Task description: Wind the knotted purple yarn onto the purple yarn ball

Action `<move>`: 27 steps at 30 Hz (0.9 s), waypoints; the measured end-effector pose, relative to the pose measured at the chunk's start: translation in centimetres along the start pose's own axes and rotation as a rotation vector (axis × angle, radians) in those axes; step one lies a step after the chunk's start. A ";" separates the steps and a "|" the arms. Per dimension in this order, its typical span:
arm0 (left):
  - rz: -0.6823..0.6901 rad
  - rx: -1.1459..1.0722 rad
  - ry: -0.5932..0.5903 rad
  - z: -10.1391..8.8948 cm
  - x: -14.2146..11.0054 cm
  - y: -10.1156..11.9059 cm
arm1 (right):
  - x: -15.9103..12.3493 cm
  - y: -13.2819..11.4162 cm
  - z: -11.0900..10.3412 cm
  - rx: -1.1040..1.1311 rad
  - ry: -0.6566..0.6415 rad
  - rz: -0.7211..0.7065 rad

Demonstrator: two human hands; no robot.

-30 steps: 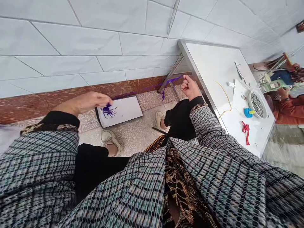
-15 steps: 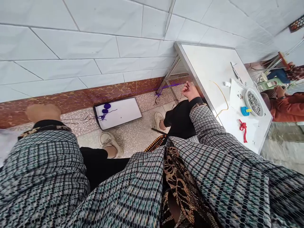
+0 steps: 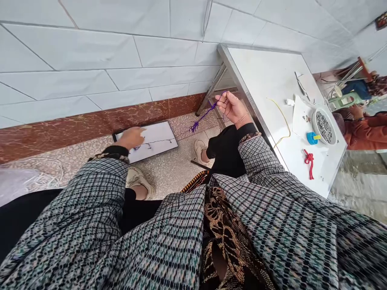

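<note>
Pinches one end of a thin, knotted purple cord (image 3: pixel 206 115) in the right hand (image 3: pixel 232 108), beside the left edge of a white-topped, metal-rimmed table (image 3: pixel 260 76), seemingly to leave the frayed end free. Holds the blurred left hand (image 3: pixel 131 138) over the left end of a white, dark-rimmed rectangular tray (image 3: pixel 161 131); cannot tell its grip. Has, farther off, near the table's right edge, a round white bowl (image 3: pixel 333 137), likely to contain small grey pieces (image 3: pixel 323 127).

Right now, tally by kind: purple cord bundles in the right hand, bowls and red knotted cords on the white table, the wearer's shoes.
Purple cord bundle, in the right hand: 1
Bowl: 1
Red knotted cord: 1
Shoes: 2
Total: 5
</note>
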State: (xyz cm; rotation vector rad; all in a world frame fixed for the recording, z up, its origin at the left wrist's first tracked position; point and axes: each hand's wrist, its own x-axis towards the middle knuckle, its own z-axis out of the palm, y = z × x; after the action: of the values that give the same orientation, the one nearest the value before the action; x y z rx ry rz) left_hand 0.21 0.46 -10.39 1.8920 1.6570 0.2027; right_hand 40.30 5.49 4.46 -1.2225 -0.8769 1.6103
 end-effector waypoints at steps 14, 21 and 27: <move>0.339 -0.596 -0.086 10.6 10.3 12.7 | -1.2 -0.1 1.0 0.089 0.038 0.030; 0.267 -0.618 -0.038 10.8 10.7 15.0 | -1.3 0.0 1.6 0.159 0.016 0.001; 0.200 -0.507 -0.042 9.7 10.3 15.7 | -1.3 0.2 1.9 0.162 0.033 0.031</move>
State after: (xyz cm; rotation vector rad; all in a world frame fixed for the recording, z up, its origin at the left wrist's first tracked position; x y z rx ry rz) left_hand 20.34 6.32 -12.67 1.6483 1.2371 0.5997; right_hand 38.60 4.17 5.20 -1.1506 -0.6956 1.6470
